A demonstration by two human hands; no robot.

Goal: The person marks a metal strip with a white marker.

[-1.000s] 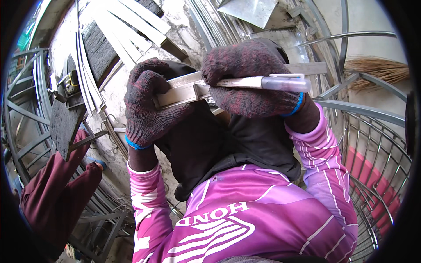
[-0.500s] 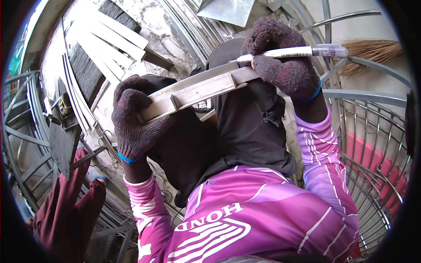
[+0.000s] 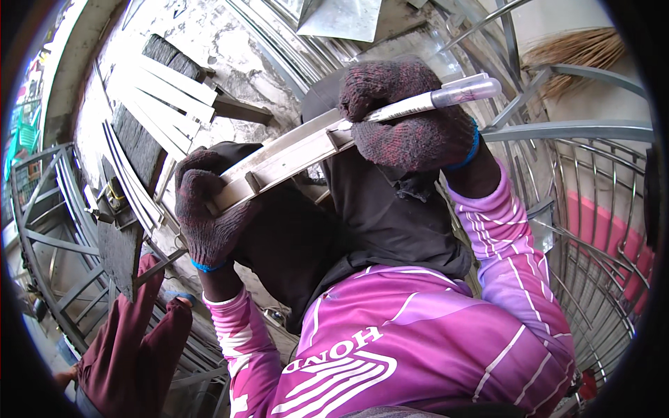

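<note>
Both hands wear dark knitted gloves with blue cuffs. My left hand (image 3: pixel 209 216) is closed round the left end of a pale metal bar (image 3: pixel 296 159), which slants up to the right above my dark-trousered legs. Small cross pieces stand out along the bar's channel. My right hand (image 3: pixel 411 139), at the bar's far right end, grips a white marker pen (image 3: pixel 410 106) between thumb and fingers. The pen's clear cap end points right, and its tip is at the bar near a cross piece. The glove hides the bar's right end.
White metal strips (image 3: pixel 171 87) and dark timber (image 3: pixel 136 139) lie at the left. Another person's maroon trouser leg (image 3: pixel 129 348) is at lower left, by a steel frame (image 3: pixel 63 244). A broom (image 3: pixel 575 59) and wire rack (image 3: pixel 592 230) stand at right. A metal sheet (image 3: pixel 341 17) lies ahead.
My right hand and the marker pen have moved left and slightly down along the bar. The pen tip is now nearer a cross piece. The view has shifted slightly.
</note>
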